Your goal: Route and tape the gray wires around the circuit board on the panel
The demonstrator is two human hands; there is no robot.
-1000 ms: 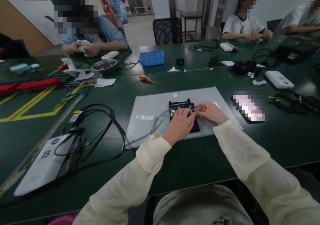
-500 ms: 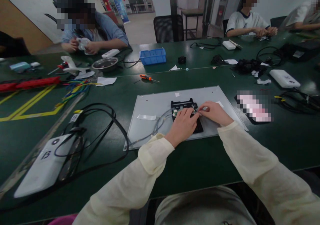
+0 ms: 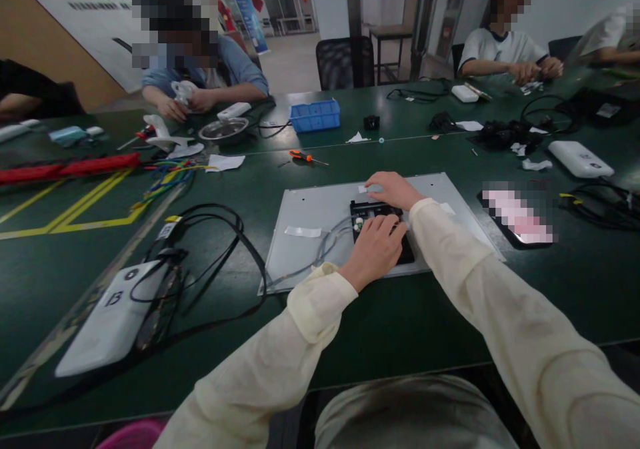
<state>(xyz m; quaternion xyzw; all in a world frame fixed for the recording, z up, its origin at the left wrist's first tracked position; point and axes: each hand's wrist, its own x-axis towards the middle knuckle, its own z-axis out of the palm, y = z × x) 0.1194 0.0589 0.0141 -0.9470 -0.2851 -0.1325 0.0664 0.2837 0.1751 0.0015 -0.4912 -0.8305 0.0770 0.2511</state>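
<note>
A black plastic frame-like part [image 3: 407,250] with a green-and-white connector area and thin grey wires [image 3: 327,241] lies on a pale flat panel [image 3: 300,252]. My left hand [image 3: 377,246] rests over the part, fingers spread and slightly bent, covering much of its middle. Beyond the part's far edge, my right hand [image 3: 393,189] reaches across with fingers extended. Its fingertips are at a small white piece of tape or paper [image 3: 363,188] on the panel; whether they grip it is unclear. Another clear strip [image 3: 303,232] lies on the panel's left side.
An orange-handled screwdriver [image 3: 306,158], a blue basket [image 3: 315,116] and a metal bowl [image 3: 224,129] are farther back. A white power bank [image 3: 107,322] with black cables sits left, a phone [image 3: 517,217] right. Co-workers sit across the table.
My right hand has moved from the right side of the black part to the small white piece beyond its far edge. My left hand stays on the part. The view has shifted slightly.
</note>
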